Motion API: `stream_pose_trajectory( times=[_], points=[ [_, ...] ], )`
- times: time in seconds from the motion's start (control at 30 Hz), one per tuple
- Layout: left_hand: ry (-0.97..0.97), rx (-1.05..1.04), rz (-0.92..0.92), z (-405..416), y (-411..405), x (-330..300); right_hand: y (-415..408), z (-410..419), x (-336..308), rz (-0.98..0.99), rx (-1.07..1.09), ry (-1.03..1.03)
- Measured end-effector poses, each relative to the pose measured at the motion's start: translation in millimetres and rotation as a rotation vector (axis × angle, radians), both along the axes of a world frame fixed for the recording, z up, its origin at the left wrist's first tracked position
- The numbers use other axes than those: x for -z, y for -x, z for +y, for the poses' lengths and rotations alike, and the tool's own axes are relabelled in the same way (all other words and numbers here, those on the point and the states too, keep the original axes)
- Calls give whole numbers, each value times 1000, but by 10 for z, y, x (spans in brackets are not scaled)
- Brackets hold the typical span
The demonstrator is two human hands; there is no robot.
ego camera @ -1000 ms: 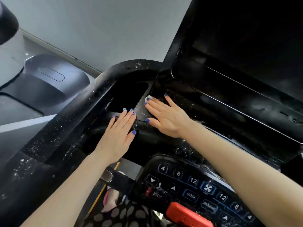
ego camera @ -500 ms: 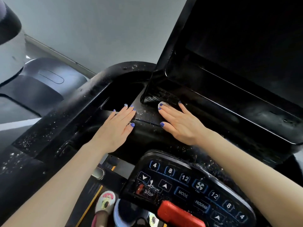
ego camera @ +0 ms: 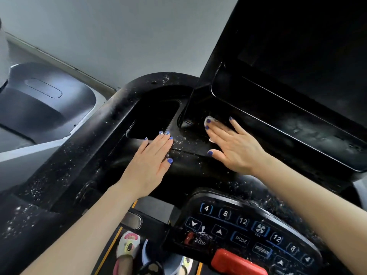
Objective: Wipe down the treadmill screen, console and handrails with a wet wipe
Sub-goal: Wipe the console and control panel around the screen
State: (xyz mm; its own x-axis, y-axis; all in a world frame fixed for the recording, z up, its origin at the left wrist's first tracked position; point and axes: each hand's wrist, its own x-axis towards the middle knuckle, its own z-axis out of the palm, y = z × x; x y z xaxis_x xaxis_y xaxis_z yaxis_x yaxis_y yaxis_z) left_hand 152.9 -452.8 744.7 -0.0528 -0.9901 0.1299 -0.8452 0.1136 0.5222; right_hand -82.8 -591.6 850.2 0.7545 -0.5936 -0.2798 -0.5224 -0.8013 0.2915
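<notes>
My right hand [ego camera: 232, 144] lies flat with straight fingers on the black treadmill console [ego camera: 190, 141], pressing a white wet wipe [ego camera: 210, 120] against it. Only the wipe's edges show past my fingertips, near the ledge below the dark screen [ego camera: 297, 46]. My left hand [ego camera: 151, 159] rests flat and empty on the console beside the cup-holder recess [ego camera: 155, 118]. The dusty black handrail [ego camera: 83, 139] curves away to the left.
A button panel [ego camera: 244, 229] with a red safety key [ego camera: 236, 262] sits below my arms. White specks cover the console and rail. A second machine's grey base [ego camera: 45, 104] stands at left by the wall. My slippered feet [ego camera: 128, 249] show on the belt.
My right hand has slid the wipe to the right across the console toward the ledge under the screen. My left hand has stayed in place.
</notes>
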Motion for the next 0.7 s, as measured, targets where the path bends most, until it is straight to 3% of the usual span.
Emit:
stream_pose_trajectory(
  times=[0.2,0.43,0.7],
  points=[
    [5,-1,1,0,-6,-4,-509,-184,-38,-2,-65,111],
    [5,14,2,2,-5,-12,267,-19,-61,12,77,28],
    [-4,6,-22,4,-5,-31,-323,54,57,-75,29,-128]
  ],
)
